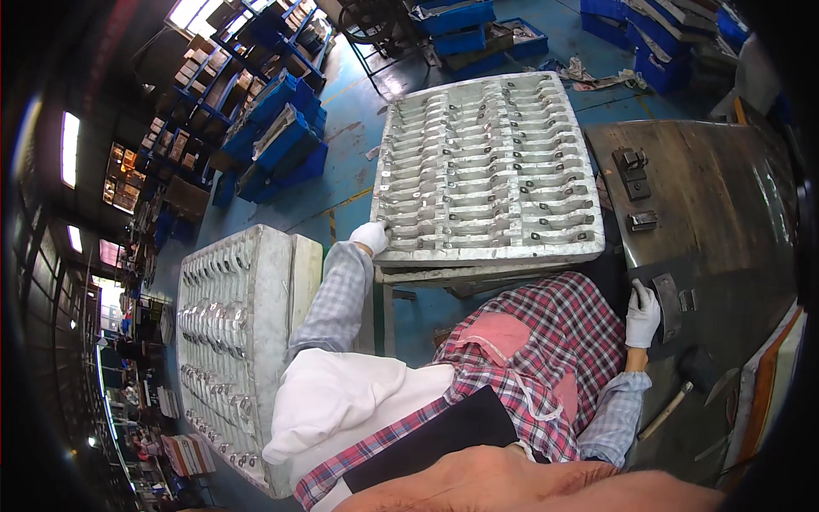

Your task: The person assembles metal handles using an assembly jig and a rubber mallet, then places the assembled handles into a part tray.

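My left hand (370,238), in a white glove, is at the near left corner of a pale foam tray (503,253). Its fingers are closed at the end of a metal bracket (413,242) in the nearest row. Rows of similar silvery brackets with holed ends fill the tray in three columns. My right hand (643,317), also gloved, is over the left edge of a dark workbench (725,256), beside a curved metal plate (667,305). Its fingers are curled together; whatever they hold is too small to make out.
Another foam tray (277,341) of brackets stands at the left. On the bench are a black-headed mallet (698,369), a small clamp block (642,222) and a dark fixture (633,173). Blue crates (286,141) stand on the blue floor; more crates (461,38) are at the back.
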